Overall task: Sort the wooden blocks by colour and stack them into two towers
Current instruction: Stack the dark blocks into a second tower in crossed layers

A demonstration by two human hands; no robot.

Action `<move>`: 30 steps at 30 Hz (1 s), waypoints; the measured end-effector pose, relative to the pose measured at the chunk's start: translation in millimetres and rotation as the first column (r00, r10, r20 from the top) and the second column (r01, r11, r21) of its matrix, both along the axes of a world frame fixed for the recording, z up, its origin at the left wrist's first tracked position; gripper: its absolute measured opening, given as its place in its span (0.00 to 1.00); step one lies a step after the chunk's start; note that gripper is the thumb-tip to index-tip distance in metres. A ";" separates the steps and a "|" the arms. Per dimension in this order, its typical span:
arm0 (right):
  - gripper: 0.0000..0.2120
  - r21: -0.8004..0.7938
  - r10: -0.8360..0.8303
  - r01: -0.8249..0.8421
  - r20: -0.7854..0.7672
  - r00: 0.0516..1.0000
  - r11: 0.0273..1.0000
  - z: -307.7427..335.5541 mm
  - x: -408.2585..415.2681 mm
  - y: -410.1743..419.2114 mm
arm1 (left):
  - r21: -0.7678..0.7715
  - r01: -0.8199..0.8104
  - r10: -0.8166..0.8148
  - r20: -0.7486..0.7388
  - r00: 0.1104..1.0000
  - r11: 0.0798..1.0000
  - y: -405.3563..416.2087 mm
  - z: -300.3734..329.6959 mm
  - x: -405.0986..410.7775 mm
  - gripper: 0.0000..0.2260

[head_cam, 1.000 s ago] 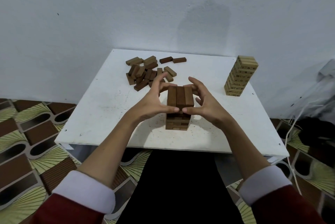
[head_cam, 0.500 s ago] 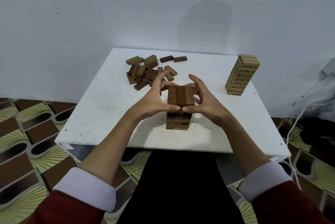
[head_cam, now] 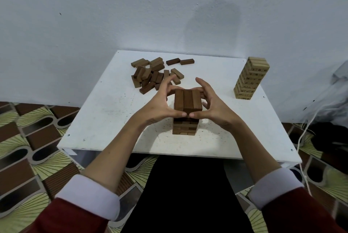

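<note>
A dark brown block tower (head_cam: 185,126) stands near the middle of the white table (head_cam: 113,112). Its top layer of three dark blocks (head_cam: 188,99) lies between my hands. My left hand (head_cam: 160,103) holds that layer from the left, thumb at the near end and fingers round the far end. My right hand (head_cam: 213,104) holds it from the right in the same way. A finished tower of pale blocks (head_cam: 251,78) stands at the table's right. A loose pile of brown blocks (head_cam: 152,75) lies at the back left.
Two dark blocks (head_cam: 179,61) lie apart from the pile near the wall. A white cable (head_cam: 305,134) hangs beside the table's right edge, over dark items on the patterned floor. The white wall rises right behind the table.
Both hands have stayed around the top layer of the dark tower, with only slight shifts of the fingers. Nothing else on the table has moved.
</note>
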State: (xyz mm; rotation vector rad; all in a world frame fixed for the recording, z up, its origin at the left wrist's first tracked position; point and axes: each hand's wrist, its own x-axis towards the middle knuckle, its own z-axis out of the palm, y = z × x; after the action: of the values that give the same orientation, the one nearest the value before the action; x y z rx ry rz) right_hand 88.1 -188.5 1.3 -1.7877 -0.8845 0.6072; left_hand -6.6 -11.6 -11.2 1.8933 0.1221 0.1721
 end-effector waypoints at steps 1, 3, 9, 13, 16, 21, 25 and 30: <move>0.47 0.001 0.000 0.000 0.004 1.000 1.000 0.3 0.0 -0.1 | 0.004 -0.001 0.001 0.002 1.000 1.000 0.3 -0.4 0.4 0.48; 0.47 -0.003 -0.003 0.003 0.014 1.000 1.000 0.9 0.0 0.0 | 0.011 -0.002 0.002 0.003 1.000 1.000 0.6 -1.0 0.7 0.47; 0.47 -0.012 -0.007 0.007 0.011 1.000 1.000 3.0 -1.5 -0.3 | 0.011 0.004 -0.003 -0.007 1.000 1.000 -0.3 0.4 -0.1 0.48; 0.50 -0.038 0.015 -0.015 -0.001 1.000 0.999 5.0 0.5 -2.7 | 0.005 0.045 -0.045 -0.041 0.998 0.999 1.9 3.2 -4.2 0.53; 0.52 -0.057 0.039 -0.038 0.005 0.999 0.998 9.0 2.4 -7.5 | 0.003 0.071 -0.070 -0.076 0.995 0.997 5.6 2.7 -9.0 0.55; 0.41 0.037 -0.034 0.034 -0.012 0.999 0.999 29.1 1.7 -6.3 | 0.023 0.056 -0.052 -0.132 0.990 0.998 22.4 3.1 -19.3 0.55; 0.20 0.137 -0.234 0.218 0.112 0.966 0.966 60.5 -6.5 15.8 | 0.073 -0.087 0.098 -0.152 0.983 0.994 43.1 0.6 -28.9 0.42; 0.13 0.239 -0.269 0.220 0.194 0.943 0.946 81.9 -43.7 80.9 | 0.167 -0.323 0.339 -0.080 0.937 0.932 70.1 -17.9 -31.5 0.20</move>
State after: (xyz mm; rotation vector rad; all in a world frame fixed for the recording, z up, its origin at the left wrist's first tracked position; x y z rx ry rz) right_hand 44.4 -107.6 83.2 -1.7546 -0.8247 0.1428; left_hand -38.1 58.5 -29.1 2.0239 0.5173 0.3166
